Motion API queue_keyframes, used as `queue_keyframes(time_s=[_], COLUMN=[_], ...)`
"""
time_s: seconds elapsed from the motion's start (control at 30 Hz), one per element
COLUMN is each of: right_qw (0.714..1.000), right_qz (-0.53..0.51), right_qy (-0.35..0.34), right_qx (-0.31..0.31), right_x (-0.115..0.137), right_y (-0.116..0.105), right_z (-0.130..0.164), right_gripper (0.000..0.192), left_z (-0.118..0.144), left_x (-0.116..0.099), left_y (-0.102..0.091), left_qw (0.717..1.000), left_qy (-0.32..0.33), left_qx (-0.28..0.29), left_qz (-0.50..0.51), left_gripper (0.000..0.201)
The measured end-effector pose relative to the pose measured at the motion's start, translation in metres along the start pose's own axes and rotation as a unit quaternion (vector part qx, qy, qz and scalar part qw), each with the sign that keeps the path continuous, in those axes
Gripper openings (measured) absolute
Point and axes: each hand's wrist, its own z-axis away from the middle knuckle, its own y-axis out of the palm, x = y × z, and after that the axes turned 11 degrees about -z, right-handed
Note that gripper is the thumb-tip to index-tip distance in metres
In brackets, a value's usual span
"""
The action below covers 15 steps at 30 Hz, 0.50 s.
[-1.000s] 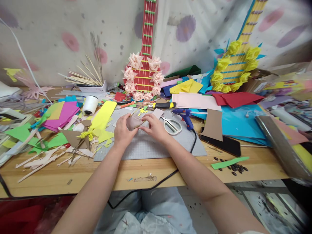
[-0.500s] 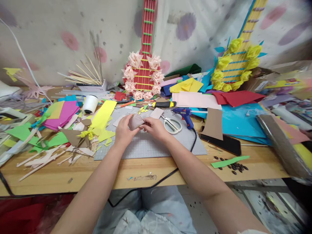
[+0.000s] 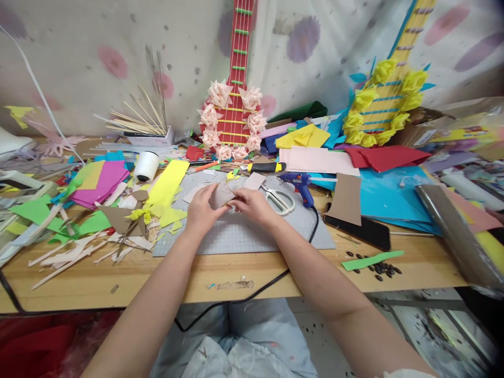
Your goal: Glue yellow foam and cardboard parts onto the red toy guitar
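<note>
Two hands close together: our left hand (image 3: pixel 202 211) and right hand (image 3: pixel 255 209) both pinch one small greyish-brown piece (image 3: pixel 221 196) between them, over the cutting mat (image 3: pixel 236 239). Compared with a second ago, our right hand is bunched tighter at its edge; we read that as a grip adjustment, handling unfinished. Beyond the right hand, off to its right, we note a glue gun (image 3: pixel 301 186).

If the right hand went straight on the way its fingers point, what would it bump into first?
Probably the small brownish piece held between both hands: the right hand seems to pinch its near edge. Beyond that, the left hand looks next in line, though depth is hard to judge.
</note>
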Motion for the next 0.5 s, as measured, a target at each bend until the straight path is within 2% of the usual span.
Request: queue_keyframes(time_s=[0.13,0.5], right_qw=[1.000,1.000], right_qz=[0.003,0.007], right_qy=[-0.002,0.003], right_qx=[0.005,0.006], right_x=[0.0003,0.0004], right_y=[-0.0016,-0.0039], right_z=[0.0008,0.0011], right_gripper=[0.016,0.015], left_z=[-0.0002,-0.0006], left_x=[-0.0002,0.0077], left_y=[-0.0016,-0.0073], left_qw=[1.000,0.995], left_qy=[-0.003,0.037], left_qx=[0.010,0.088], left_qz=[0.000,0.023], left_gripper=[0.060,0.071])
